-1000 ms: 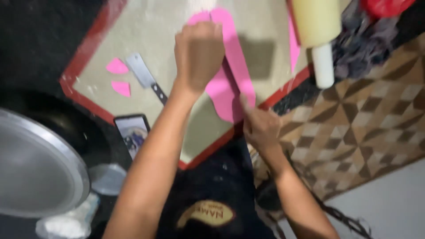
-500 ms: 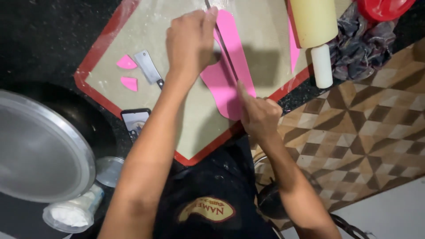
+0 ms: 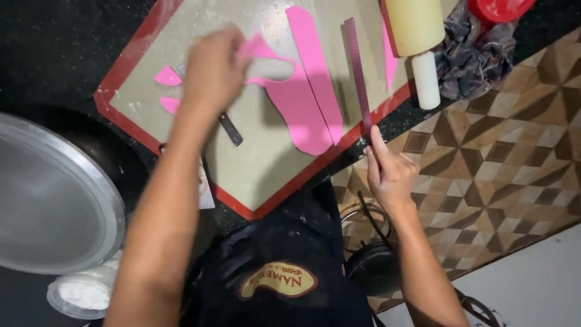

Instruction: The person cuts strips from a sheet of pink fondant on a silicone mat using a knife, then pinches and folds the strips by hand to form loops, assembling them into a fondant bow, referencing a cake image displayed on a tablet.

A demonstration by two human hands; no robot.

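Note:
A beige baking mat (image 3: 136,118) with a red border lies on the dark counter. On it is a rolled pink fondant sheet (image 3: 299,112), cut lengthwise, with a long pink strip (image 3: 315,66) along its right side. My left hand (image 3: 212,72), blurred, grips a pink cut-off piece (image 3: 266,49) at the sheet's upper left. A knife (image 3: 231,128) with a dark handle lies partly under that hand. My right hand (image 3: 387,172) holds the near end of a thin metal ruler (image 3: 357,72), which lies on the mat just right of the strip.
Two small pink scraps (image 3: 167,77) sit at the mat's left. A cream rolling pin (image 3: 419,42), a dark cloth (image 3: 472,54) and a red object (image 3: 499,7) are at the top right. A large silver pan (image 3: 48,200) and a tub of white powder (image 3: 82,293) are at the left.
The ruler has come off the fondant and now lies to the right of the cut strip. My left hand left the ruler and moved left, pulling a pink piece away.

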